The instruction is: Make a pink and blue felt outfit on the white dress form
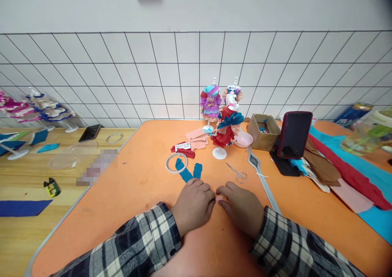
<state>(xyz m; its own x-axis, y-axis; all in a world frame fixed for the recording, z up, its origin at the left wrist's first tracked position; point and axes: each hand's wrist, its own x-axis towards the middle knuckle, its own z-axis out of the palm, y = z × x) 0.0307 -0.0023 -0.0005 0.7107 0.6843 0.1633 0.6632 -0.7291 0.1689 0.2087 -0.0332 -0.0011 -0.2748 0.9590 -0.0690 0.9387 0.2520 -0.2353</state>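
Note:
My left hand is closed, its fingers curled so that whatever they grip is hidden. Close by on its right, my right hand pinches thumb to fingers around a tiny pale pink piece, which looks like paper and barely shows. Teal crepe paper pieces lie just beyond my left hand, partly inside a ring of clear tape. Small scissors rest on the orange table beyond my right hand. A doll-size dress form in a red and teal paper dress stands farther back.
Behind are a purple-dressed form, pink paper strips, a pink bowl and a cardboard box. A propped phone and coloured paper lengths occupy the right. A wooden table adjoins on the left.

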